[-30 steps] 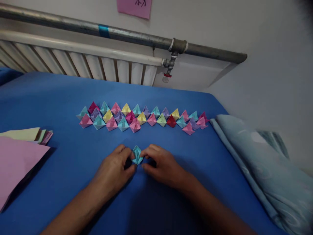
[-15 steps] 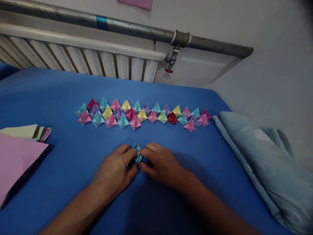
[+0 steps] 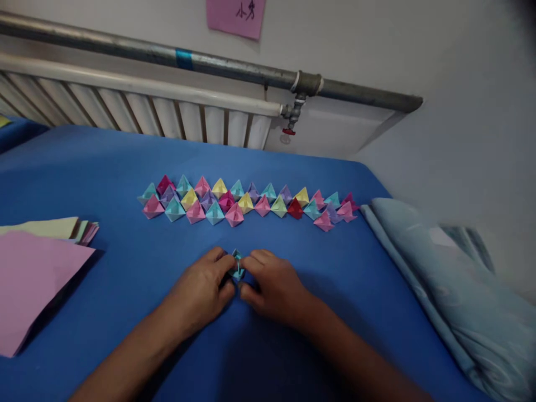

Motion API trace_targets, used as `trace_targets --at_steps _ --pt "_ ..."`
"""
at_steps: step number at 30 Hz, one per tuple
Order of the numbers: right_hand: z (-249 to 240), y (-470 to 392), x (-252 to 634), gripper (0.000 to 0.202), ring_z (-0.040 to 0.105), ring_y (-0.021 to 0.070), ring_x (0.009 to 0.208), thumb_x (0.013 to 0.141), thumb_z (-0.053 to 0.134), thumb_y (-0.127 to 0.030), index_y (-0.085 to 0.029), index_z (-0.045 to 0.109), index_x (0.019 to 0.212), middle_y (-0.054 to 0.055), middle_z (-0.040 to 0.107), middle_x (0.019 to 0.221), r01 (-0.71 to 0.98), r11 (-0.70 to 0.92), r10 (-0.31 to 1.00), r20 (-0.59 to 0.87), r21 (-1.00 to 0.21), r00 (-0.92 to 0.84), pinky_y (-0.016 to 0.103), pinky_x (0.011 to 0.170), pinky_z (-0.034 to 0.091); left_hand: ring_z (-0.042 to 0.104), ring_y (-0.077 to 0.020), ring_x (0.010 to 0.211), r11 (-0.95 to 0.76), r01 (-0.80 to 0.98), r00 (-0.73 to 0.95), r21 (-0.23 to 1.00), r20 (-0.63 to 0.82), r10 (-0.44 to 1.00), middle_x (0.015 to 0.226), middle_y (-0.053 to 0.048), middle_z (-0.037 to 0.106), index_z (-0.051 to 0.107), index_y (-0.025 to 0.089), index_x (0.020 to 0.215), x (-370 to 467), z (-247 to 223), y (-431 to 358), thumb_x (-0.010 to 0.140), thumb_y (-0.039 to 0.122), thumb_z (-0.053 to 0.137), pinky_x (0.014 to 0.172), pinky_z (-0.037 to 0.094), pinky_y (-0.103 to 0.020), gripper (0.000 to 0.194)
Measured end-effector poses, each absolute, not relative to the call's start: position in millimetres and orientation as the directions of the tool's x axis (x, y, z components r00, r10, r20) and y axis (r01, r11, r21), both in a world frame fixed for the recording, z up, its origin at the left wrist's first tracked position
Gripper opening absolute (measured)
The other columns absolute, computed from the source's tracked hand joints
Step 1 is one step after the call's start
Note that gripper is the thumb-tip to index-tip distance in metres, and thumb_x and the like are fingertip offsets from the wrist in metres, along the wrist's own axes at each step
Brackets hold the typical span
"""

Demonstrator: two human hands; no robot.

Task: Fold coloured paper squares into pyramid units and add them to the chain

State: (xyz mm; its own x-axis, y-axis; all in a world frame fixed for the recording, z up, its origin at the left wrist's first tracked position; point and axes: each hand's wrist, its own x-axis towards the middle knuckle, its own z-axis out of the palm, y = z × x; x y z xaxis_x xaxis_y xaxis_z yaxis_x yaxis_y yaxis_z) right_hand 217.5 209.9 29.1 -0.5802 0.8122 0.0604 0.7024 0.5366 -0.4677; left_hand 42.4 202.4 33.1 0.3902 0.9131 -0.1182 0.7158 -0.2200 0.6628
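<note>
Teal folded paper (image 3: 238,266) is noted in the head view, low on the blue tabletop (image 3: 125,268), between two bare hands and partly covered by their fingers. Left hand (image 3: 201,287): fingers curled, forefinger and thumb closed on the left side of the folded paper. Right hand (image 3: 276,285): likewise curled, forefinger on the right side, thumb at the near end; the exact contact of the thumb cannot be told.

Beyond the hands, well apart from them, small folded boats (image 3: 235,214) stand close together in uneven rows across the tabletop, coloured pink, teal, purple, yellow, magenta, light green and red. At the left edge, a pink sheet (image 3: 39,285) lies over a stack of coloured paper (image 3: 54,228). On the right, a pale blue-green cloth (image 3: 448,296) lies folded, its far corner near the end of the boats.

Behind the tabletop: a white radiator (image 3: 167,114), a metal pipe (image 3: 247,69) bearing a blue band (image 3: 184,59), and a valve with a red handle (image 3: 288,132). A pink note (image 3: 235,18) with dark handwriting is on the wall above.
</note>
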Motion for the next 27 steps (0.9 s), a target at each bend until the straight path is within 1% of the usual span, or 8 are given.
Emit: trace_targets --at_steps 2,4,7,11,16,18,22,27 --pt "28 210 223 0.021 0.050 0.0156 0.075 0.073 0.055 -0.012 -0.017 0.059 0.094 0.001 0.056 0.080 0.645 0.521 0.816 0.106 -0.558 -0.568 0.026 0.067 0.037 0.050 -0.0125 0.064 -0.186 0.672 0.366 0.717 -0.103 0.925 0.082 0.001 0.050 0.056 0.020 0.086 37 33 205 0.072 0.011 0.046 0.061 0.040 -0.026 0.021" --pt "25 211 229 0.029 0.051 0.0136 0.073 0.073 0.053 -0.007 -0.017 0.058 0.100 0.001 0.056 0.080 0.583 0.491 0.835 0.158 -0.647 -0.527 0.025 0.068 0.039 0.047 -0.0115 0.059 -0.155 0.662 0.311 0.733 -0.080 0.947 0.078 0.002 0.049 0.056 0.020 0.086 31 34 208 0.069 0.010 0.046 0.057 0.038 -0.025 0.023" --pt "22 214 235 0.024 0.050 0.0111 0.067 0.077 0.049 -0.006 -0.017 0.057 0.097 0.000 0.054 0.079 0.529 0.450 0.866 0.205 -0.719 -0.457 0.023 0.064 0.039 0.047 -0.0120 0.059 -0.158 0.671 0.271 0.724 -0.042 0.962 0.075 0.002 0.048 0.055 0.020 0.082 26 34 211 0.069 0.010 0.045 0.057 0.037 -0.025 0.018" --pt "23 216 235 0.021 0.050 0.0112 0.068 0.075 0.050 -0.003 -0.018 0.059 0.088 -0.001 0.053 0.077 0.518 0.477 0.845 0.209 -0.710 -0.491 0.022 0.064 0.038 0.046 -0.0109 0.057 -0.144 0.666 0.301 0.732 -0.088 0.949 0.076 0.002 0.047 0.055 0.020 0.080 28 35 209 0.071 0.013 0.046 0.055 0.035 -0.025 0.015" --pt "24 217 234 0.024 0.051 0.0127 0.072 0.073 0.054 -0.004 -0.018 0.062 0.090 0.000 0.054 0.078 0.546 0.509 0.807 0.147 -0.665 -0.573 0.024 0.065 0.037 0.048 -0.0108 0.058 -0.144 0.673 0.332 0.725 -0.122 0.935 0.079 0.002 0.050 0.058 0.022 0.082 31 32 206 0.072 0.018 0.050 0.057 0.035 -0.025 0.013" --pt "24 217 235 0.023 0.050 0.0125 0.071 0.072 0.053 -0.005 -0.018 0.062 0.090 -0.001 0.054 0.078 0.541 0.517 0.803 0.155 -0.664 -0.576 0.024 0.065 0.037 0.048 -0.0112 0.057 -0.144 0.676 0.298 0.722 -0.089 0.950 0.077 0.002 0.051 0.058 0.021 0.081 30 30 208 0.072 0.018 0.049 0.056 0.036 -0.025 0.013" --pt "24 214 237 0.030 0.049 0.0113 0.068 0.072 0.049 -0.003 -0.019 0.058 0.095 -0.001 0.053 0.078 0.470 0.539 0.791 0.228 -0.698 -0.568 0.023 0.064 0.037 0.050 -0.0137 0.060 -0.144 0.672 0.188 0.727 0.020 0.982 0.074 0.001 0.053 0.058 0.020 0.080 28 29 212 0.073 0.020 0.048 0.058 0.039 -0.027 0.012" --pt "25 215 236 0.030 0.050 0.0117 0.071 0.069 0.051 -0.002 -0.019 0.059 0.092 -0.001 0.054 0.081 0.470 0.513 0.794 0.191 -0.718 -0.577 0.023 0.066 0.038 0.052 -0.0148 0.062 -0.153 0.653 0.204 0.741 0.023 0.979 0.073 0.000 0.055 0.058 0.020 0.080 29 31 212 0.075 0.022 0.048 0.060 0.041 -0.028 0.011"
